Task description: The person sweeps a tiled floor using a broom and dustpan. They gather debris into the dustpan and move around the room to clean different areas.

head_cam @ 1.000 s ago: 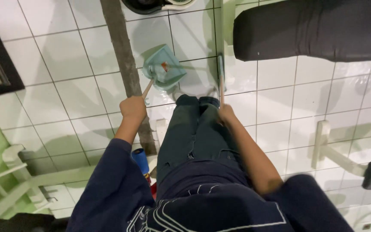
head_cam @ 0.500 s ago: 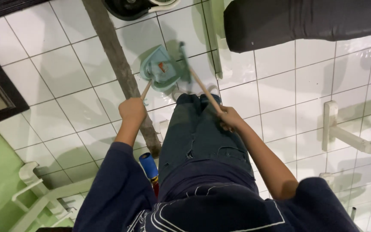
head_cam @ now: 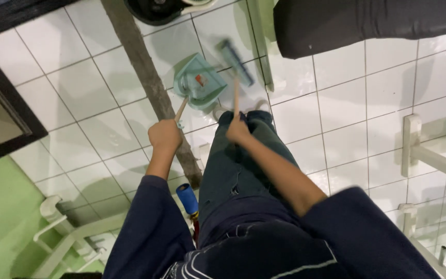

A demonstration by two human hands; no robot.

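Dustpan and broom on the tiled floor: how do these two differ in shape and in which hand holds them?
The dustpan is a wide, pale green scoop lying flat; the broom has a narrow, long head, blurred here. The left hand holds the dustpan's short handle; the right hand holds the broom's longer stick. Both have wooden-coloured handles and a greenish working end.

Broom [head_cam: 236, 62] now swung upright beside the dustpan [head_cam: 200, 82], right hand [head_cam: 237, 130] nearer the left hand [head_cam: 164, 135].

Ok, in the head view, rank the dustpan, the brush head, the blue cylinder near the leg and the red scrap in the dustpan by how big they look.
1. Dustpan, largest.
2. Brush head, though blurred.
3. Blue cylinder, but it sits nearer the camera, so its place against the brush head is unsure.
4. Red scrap, smallest.
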